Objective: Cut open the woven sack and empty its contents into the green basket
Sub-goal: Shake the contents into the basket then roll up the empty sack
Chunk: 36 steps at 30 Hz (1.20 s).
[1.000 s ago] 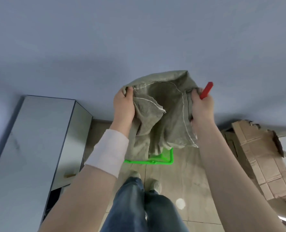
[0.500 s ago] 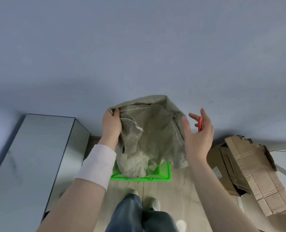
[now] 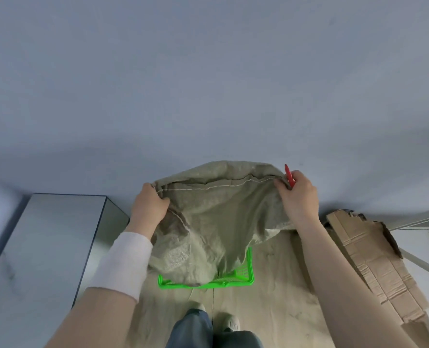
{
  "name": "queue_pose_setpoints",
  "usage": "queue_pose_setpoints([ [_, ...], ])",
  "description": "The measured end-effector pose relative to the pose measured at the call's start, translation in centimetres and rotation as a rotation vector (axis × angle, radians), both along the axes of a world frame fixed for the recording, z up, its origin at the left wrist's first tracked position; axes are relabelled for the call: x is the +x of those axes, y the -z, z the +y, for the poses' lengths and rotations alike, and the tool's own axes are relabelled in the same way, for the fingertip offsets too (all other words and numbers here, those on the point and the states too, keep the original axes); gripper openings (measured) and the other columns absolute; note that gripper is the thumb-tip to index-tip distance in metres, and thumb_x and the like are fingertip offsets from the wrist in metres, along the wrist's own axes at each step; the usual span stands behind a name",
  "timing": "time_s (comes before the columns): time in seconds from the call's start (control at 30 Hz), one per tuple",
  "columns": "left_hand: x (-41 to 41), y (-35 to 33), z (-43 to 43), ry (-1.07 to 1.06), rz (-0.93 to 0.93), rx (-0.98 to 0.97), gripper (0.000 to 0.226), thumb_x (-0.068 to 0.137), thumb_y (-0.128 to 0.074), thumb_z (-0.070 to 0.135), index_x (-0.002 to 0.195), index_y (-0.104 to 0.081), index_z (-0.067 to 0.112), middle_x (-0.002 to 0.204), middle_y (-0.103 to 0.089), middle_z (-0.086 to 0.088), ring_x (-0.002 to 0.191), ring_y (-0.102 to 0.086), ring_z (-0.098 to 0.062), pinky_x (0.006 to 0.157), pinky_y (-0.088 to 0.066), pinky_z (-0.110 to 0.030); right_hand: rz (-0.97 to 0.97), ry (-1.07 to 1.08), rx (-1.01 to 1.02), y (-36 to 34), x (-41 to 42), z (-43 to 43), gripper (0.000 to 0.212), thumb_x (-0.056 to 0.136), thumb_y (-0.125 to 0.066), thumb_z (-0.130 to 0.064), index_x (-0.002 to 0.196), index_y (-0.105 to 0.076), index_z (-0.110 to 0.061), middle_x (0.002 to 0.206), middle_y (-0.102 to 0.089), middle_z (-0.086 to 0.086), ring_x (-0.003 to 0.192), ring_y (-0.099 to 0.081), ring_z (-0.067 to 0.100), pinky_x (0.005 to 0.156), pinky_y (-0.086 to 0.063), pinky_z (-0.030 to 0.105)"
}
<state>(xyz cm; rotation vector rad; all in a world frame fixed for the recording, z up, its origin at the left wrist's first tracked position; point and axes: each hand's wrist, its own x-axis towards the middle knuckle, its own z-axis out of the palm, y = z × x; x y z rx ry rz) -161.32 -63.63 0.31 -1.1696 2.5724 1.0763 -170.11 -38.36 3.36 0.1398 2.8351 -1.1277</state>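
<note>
I hold the grey-green woven sack (image 3: pixel 216 222) upside down over the green basket (image 3: pixel 246 280) on the floor. My left hand (image 3: pixel 149 209) grips the sack's upper left corner near its stitched seam. My right hand (image 3: pixel 298 197) grips the upper right corner and also holds a red cutter (image 3: pixel 289 175), which sticks up behind the fingers. The sack's lower end hangs limp into the basket and hides most of its inside. What lies in the basket cannot be seen.
A grey cabinet (image 3: pixel 45 247) stands on the left against the wall. Flattened cardboard (image 3: pixel 374 259) lies on the right of the floor. My legs and shoes (image 3: pixel 208 320) stand just behind the basket. The wooden floor around the basket looks dusty.
My right hand let go of the sack for a moment, then took hold of its right corner again. Both hands now spread the sack wider and lower over the basket.
</note>
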Motion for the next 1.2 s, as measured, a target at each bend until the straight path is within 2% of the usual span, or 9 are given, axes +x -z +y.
queue_pose_setpoints([
  [0.23, -3.6, -9.7, 1.4, -0.101, 0.646, 0.162, 0.015, 0.091, -0.049, 0.018, 0.105, -0.051, 0.014, 0.087, -0.053, 0.008, 0.081, -0.050, -0.010, 0.070, -0.037, -0.025, 0.327, 0.038, -0.136, -7.9, -0.9, -2.5, 0.041, 0.092, -0.051, -0.036, 0.057, -0.037, -0.019, 0.064, -0.038, -0.008, 0.056, -0.038, 0.009, 0.050, -0.031, 0.019],
  [0.37, -4.2, -9.7, 1.0, 0.045, 0.468, 0.026, 0.026, 0.091, -0.053, 0.021, 0.112, -0.053, 0.006, 0.102, -0.058, -0.007, 0.101, -0.053, -0.023, 0.074, -0.030, -0.021, 0.115, -0.017, -0.079, -7.0, -1.4, -2.5, 0.033, 0.092, -0.052, -0.033, 0.065, -0.045, -0.015, 0.061, -0.043, -0.005, 0.071, -0.049, 0.024, 0.049, -0.030, 0.025],
  [0.5, -4.2, -11.4, -0.4, -0.089, 0.687, -0.033, 0.026, 0.092, -0.053, 0.019, 0.112, -0.053, 0.003, 0.102, -0.055, -0.003, 0.095, -0.049, -0.014, 0.071, -0.031, -0.016, 0.400, 0.082, -0.322, -9.5, -1.9, -1.7, 0.017, 0.089, -0.056, -0.027, 0.086, -0.054, -0.010, 0.071, -0.048, -0.006, 0.068, -0.045, 0.012, 0.053, -0.034, 0.010],
  [0.6, -4.1, -11.1, 0.1, -0.033, 0.561, -0.041, 0.030, 0.093, -0.050, 0.020, 0.116, -0.051, 0.000, 0.116, -0.059, -0.013, 0.108, -0.053, -0.024, 0.083, -0.036, -0.026, 0.268, -0.002, -0.248, -9.4, -1.8, -2.5, 0.025, 0.092, -0.050, -0.027, 0.070, -0.045, -0.018, 0.069, -0.046, -0.009, 0.076, -0.048, 0.018, 0.052, -0.034, 0.015],
  [0.77, -4.1, -11.4, 0.8, -0.155, 0.785, 0.034, 0.012, 0.092, -0.051, 0.016, 0.102, -0.049, 0.008, 0.089, -0.055, 0.000, 0.084, -0.055, -0.015, 0.072, -0.040, -0.018, 0.445, 0.098, -0.469, -11.2, -2.1, -3.3, 0.013, 0.093, -0.050, -0.027, 0.080, -0.047, -0.024, 0.080, -0.055, -0.009, 0.080, -0.051, 0.009, 0.059, -0.038, 0.006],
  [0.9, -3.9, -11.1, 1.1, -0.141, 0.710, 0.147, 0.013, 0.091, -0.054, 0.023, 0.097, -0.047, 0.013, 0.094, -0.057, -0.001, 0.089, -0.055, -0.018, 0.081, -0.044, -0.029, 0.232, -0.095, -0.279, -10.6, -1.6, -4.3, 0.035, 0.091, -0.053, -0.029, 0.059, -0.039, -0.022, 0.057, -0.040, -0.006, 0.056, -0.045, 0.008, 0.042, -0.032, 0.011],
  [1.0, -3.1, -11.9, 1.0, -0.041, 0.708, 0.238, 0.037, 0.088, -0.059, 0.020, 0.116, -0.037, 0.013, 0.092, -0.053, 0.005, 0.084, -0.052, -0.011, 0.077, -0.041, -0.022, 0.288, -0.109, -0.360, -11.3, -1.9, -3.8, 0.017, 0.085, -0.061, -0.033, 0.083, -0.050, -0.020, 0.071, -0.047, -0.011, 0.062, -0.047, -0.001, 0.051, -0.036, 0.010],
  [1.1, -1.7, -10.9, 0.2, 0.161, 0.530, 0.066, 0.050, 0.085, -0.057, 0.007, 0.123, -0.024, 0.012, 0.075, -0.047, 0.001, 0.066, -0.049, -0.018, 0.060, -0.039, -0.026, 0.239, -0.150, -0.157, -10.0, -1.4, -2.7, 0.033, 0.085, -0.062, -0.032, 0.108, -0.048, -0.013, 0.088, -0.052, -0.007, 0.078, -0.051, 0.012, 0.065, -0.036, 0.024],
  [1.2, -0.6, -9.5, -1.1, 0.231, 0.470, -0.171, 0.031, 0.086, -0.051, 0.002, 0.106, -0.030, 0.013, 0.082, -0.045, -0.008, 0.064, -0.045, -0.024, 0.057, -0.031, -0.031, 0.271, -0.164, -0.027, -8.4, -0.9, -1.7, 0.027, 0.086, -0.060, -0.035, 0.102, -0.058, -0.013, 0.090, -0.058, -0.004, 0.090, -0.055, 0.021, 0.071, -0.036, 0.029],
])
